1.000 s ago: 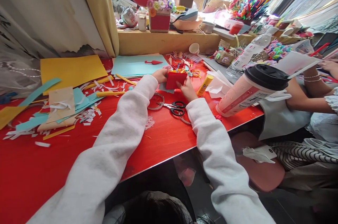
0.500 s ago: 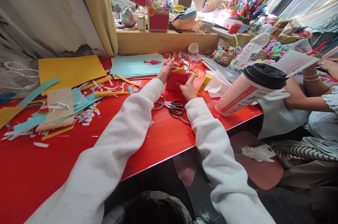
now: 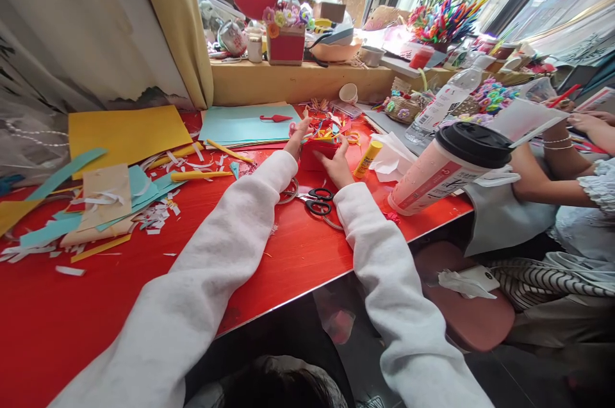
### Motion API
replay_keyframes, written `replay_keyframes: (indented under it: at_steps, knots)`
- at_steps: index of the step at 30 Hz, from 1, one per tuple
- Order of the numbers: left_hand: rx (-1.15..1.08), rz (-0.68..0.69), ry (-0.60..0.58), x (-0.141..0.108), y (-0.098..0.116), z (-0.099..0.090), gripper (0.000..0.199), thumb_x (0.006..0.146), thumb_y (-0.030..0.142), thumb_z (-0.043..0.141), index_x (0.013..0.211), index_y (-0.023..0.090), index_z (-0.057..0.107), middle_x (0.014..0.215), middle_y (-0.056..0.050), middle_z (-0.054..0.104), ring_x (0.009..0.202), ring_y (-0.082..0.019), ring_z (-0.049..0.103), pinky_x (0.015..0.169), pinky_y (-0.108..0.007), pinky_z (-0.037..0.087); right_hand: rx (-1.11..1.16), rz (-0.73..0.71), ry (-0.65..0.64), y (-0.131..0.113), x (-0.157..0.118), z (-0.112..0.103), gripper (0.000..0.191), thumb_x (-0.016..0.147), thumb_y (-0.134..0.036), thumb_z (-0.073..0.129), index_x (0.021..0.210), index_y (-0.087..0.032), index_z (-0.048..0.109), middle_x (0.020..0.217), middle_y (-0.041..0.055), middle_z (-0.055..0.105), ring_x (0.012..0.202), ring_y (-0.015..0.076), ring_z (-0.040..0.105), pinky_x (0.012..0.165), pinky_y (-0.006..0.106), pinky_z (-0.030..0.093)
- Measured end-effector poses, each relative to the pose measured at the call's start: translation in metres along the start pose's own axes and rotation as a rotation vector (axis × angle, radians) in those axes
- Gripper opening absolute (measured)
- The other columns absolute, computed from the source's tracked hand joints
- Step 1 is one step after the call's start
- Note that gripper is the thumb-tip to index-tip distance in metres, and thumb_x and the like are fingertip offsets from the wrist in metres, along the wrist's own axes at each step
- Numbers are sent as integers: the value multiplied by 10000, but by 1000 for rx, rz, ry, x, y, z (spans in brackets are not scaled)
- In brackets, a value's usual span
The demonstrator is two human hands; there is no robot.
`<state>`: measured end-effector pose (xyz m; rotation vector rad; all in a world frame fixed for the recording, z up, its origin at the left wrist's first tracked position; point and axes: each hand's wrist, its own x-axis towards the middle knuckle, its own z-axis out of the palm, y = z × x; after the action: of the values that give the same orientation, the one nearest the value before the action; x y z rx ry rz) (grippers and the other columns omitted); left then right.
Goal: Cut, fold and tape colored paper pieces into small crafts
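Observation:
A folded piece of red paper (image 3: 314, 158) stands above the red table, its upper edge showing some yellow. My right hand (image 3: 337, 168) grips it from the right, thumb across the front face and fingers at the back. At its left edge is my left hand (image 3: 298, 140), index finger raised and the other fingers partly hidden; it appears to hold that side. Just below the paper lie black-handled scissors (image 3: 319, 201). A yellow glue stick (image 3: 368, 159) stands tilted to the right of my right hand. Colourful paper scraps (image 3: 331, 127) lie behind the paper.
Blue sheets (image 3: 240, 123), a yellow sheet (image 3: 127, 136) and paper strips (image 3: 108, 193) cover the left side. A large pink cup (image 3: 432, 171) and a water bottle (image 3: 446, 100) stand at right. Beyond them are a co-worker's arms (image 3: 542, 171). Craft items crowd the windowsill (image 3: 288, 78).
The view has shifted slightly. The left hand has moved down a little at the paper's left edge, and the yellow at its top shows less. The right hand keeps its hold.

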<state>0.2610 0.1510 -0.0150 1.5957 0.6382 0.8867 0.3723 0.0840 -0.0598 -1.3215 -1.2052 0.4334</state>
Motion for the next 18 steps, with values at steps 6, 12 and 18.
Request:
replay_keyframes:
  at_steps: [6,12,18]
  knots:
    - [403,285,-101,-2,-8,-9,387,763,344,486,1063,123,594,1166,-81,539,1159,-169,436,1040,-267,271,-24,62,-13,-2,2,-1,552,660,-448,629,1082,-180,395,1149,126,503,1076,213,487,967,421,364]
    - [700,386,-125,-3,-1,-7,399,762,315,501,1136,196,572,1267,-60,459,1229,-180,351,1082,-304,200,-85,55,40,6,6,0,586,546,-416,723,990,-178,423,1114,129,509,1074,239,465,980,450,334]
    - [280,-28,-116,6,-13,-20,808,689,144,538,1383,184,125,1379,-136,344,1182,-202,449,935,-328,405,23,95,-1,15,8,-3,392,627,-398,664,880,-223,423,986,63,578,962,212,546,939,441,393]
